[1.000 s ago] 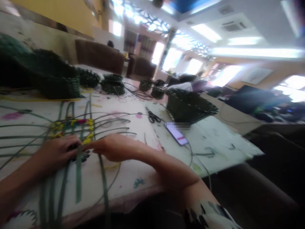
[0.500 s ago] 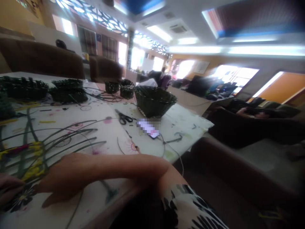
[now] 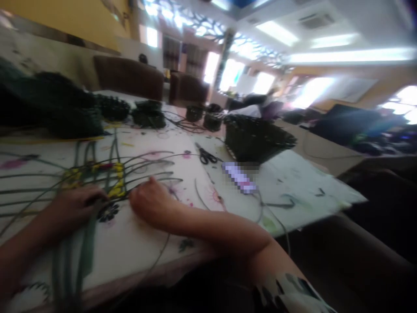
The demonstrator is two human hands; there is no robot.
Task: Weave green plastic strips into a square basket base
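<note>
Pinching a green strip (image 3: 87, 250) in left hand (image 3: 74, 203), lower left; curling right hand (image 3: 151, 203) inward, hold unclear; facing dark woven basket (image 3: 254, 141), right of center, contents indiscernible.

— What do the green strips (image 3: 87, 250) at the near edge of the table (image 3: 127, 248) look like?
— Plastic, flat and smooth, with a dull sheen.
— And the dark basket (image 3: 256, 141) by the far edge?
— Woven, so rough and ridged, mostly matt.
— The tabletop itself?
— Smooth, with a printed finish; cloth or plastic, I can't tell.
— The sleeve (image 3: 289, 289) beyond the near edge?
— Patterned cloth, matt.
</note>
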